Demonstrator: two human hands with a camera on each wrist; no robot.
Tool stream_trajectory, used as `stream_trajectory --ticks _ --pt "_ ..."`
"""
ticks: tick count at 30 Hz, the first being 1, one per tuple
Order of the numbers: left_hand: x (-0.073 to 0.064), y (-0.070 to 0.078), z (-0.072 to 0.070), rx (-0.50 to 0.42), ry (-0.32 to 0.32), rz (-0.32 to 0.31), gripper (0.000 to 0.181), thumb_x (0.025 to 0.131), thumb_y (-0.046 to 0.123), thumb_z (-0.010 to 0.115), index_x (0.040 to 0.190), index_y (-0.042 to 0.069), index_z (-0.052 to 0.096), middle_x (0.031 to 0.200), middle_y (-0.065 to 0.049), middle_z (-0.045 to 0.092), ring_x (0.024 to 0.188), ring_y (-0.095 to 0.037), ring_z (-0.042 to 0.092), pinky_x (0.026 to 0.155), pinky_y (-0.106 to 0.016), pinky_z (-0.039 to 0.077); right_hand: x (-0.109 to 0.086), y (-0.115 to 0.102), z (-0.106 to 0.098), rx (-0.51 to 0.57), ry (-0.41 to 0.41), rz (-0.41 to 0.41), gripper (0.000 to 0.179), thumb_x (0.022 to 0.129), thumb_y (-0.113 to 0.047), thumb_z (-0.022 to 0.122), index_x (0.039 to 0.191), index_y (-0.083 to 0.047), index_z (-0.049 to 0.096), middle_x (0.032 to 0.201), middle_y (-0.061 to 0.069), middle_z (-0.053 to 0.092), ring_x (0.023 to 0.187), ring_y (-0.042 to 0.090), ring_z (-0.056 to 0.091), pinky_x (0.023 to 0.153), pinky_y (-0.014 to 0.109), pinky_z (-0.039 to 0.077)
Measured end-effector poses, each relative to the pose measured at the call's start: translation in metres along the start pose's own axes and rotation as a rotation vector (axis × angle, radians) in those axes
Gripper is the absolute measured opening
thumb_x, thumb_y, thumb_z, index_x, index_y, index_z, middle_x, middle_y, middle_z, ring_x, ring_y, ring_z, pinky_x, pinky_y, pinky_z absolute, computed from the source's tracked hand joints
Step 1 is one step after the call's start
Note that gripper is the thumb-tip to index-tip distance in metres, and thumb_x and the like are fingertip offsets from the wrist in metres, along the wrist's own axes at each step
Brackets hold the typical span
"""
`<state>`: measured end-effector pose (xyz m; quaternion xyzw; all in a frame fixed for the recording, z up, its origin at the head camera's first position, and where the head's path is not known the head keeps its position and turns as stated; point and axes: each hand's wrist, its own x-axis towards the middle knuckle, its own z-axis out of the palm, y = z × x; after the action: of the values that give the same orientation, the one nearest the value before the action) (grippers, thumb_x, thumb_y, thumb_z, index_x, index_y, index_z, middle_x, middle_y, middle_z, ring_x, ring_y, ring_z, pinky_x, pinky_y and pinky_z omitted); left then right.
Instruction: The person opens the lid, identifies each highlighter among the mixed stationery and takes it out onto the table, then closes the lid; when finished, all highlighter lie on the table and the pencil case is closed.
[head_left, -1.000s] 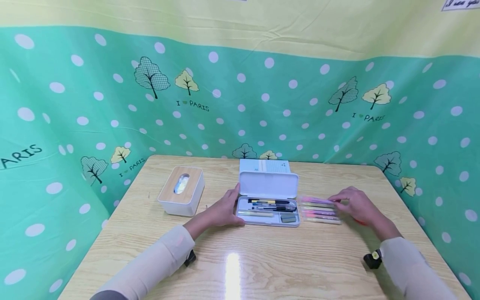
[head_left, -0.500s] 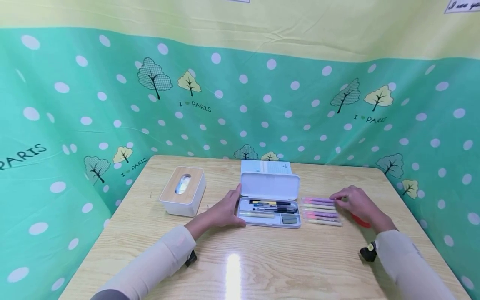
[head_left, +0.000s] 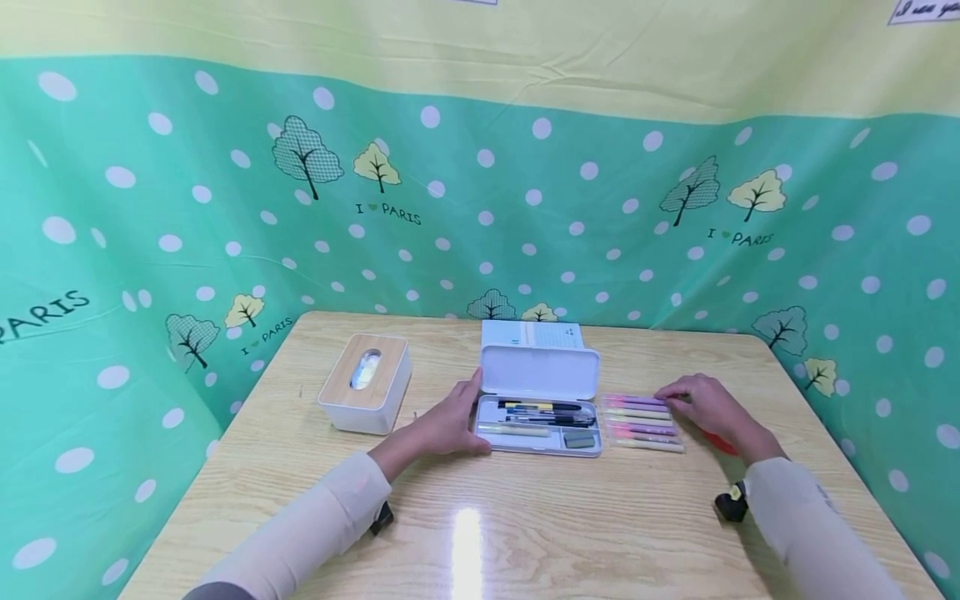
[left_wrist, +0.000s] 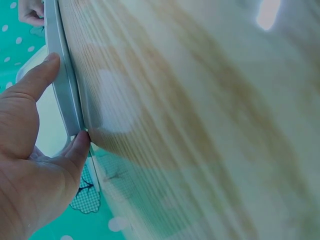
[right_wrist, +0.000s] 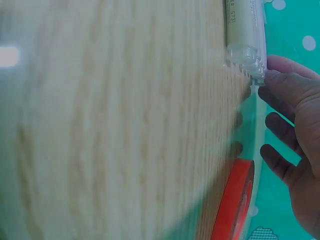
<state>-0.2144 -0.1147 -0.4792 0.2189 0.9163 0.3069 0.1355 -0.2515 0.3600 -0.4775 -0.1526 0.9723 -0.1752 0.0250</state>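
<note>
A white pencil case lies with its lid raised, holding several pens and a grey eraser. My left hand grips the case's left end; in the left wrist view the thumb lies on its side wall and the fingers are at the corner. Right of the case, several pastel markers lie side by side in a clear sleeve. With thumb and index finger my right hand pinches the right end of the rearmost purple marker; its other fingers are spread in the right wrist view.
A tissue box with a wooden top stands left on the table. Behind the case lid is a light blue notebook or box. A red tape roll lies under the right wrist. A polka-dot curtain borders the table.
The rearmost purple marker has come from a slight tilt into line with the others. My right hand has shifted slightly left; my left hand stays on the pencil case.
</note>
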Motion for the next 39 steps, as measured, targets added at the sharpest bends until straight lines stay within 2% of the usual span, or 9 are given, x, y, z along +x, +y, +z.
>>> stream_trajectory --ticks 16,22,25,39 --pt "0.000 -0.001 0.003 -0.037 0.005 0.001 0.135 0.076 0.041 0.089 0.164 0.016 -0.011 0.167 -0.018 0.022 0.149 -0.033 0.036 0.125 -0.044 0.032 -0.001 -0.005 -0.002 0.019 -0.023 0.006 0.021 0.098 -0.012 0.065 0.115 -0.012 0.078 0.118 0.015 0.074 0.114 0.041 0.064 0.100 0.063 0.051" --pt "0.000 -0.001 0.002 -0.028 0.007 0.001 0.136 0.076 0.042 0.089 0.164 0.016 -0.012 0.166 -0.018 0.023 0.149 -0.033 0.037 0.124 -0.045 0.032 0.000 -0.014 -0.008 0.021 -0.027 0.038 0.023 0.099 -0.019 0.067 0.119 -0.012 0.076 0.118 0.015 0.073 0.114 0.039 0.063 0.098 0.061 0.052" --pt "0.000 -0.001 0.002 -0.019 0.007 -0.001 0.135 0.077 0.042 0.089 0.164 0.017 -0.012 0.166 -0.018 0.023 0.149 -0.033 0.037 0.124 -0.045 0.033 0.001 -0.022 -0.010 0.019 -0.017 0.031 0.023 0.098 -0.020 0.068 0.119 -0.012 0.076 0.116 0.013 0.074 0.112 0.036 0.064 0.096 0.058 0.054" --pt "-0.001 0.000 0.001 -0.014 0.010 0.008 0.135 0.077 0.040 0.089 0.164 0.015 -0.010 0.164 -0.020 0.026 0.147 -0.034 0.039 0.124 -0.045 0.033 -0.001 -0.083 -0.008 -0.033 0.038 -0.117 0.021 0.097 -0.017 0.069 0.116 -0.014 0.078 0.111 0.007 0.076 0.104 0.028 0.066 0.093 0.054 0.057"
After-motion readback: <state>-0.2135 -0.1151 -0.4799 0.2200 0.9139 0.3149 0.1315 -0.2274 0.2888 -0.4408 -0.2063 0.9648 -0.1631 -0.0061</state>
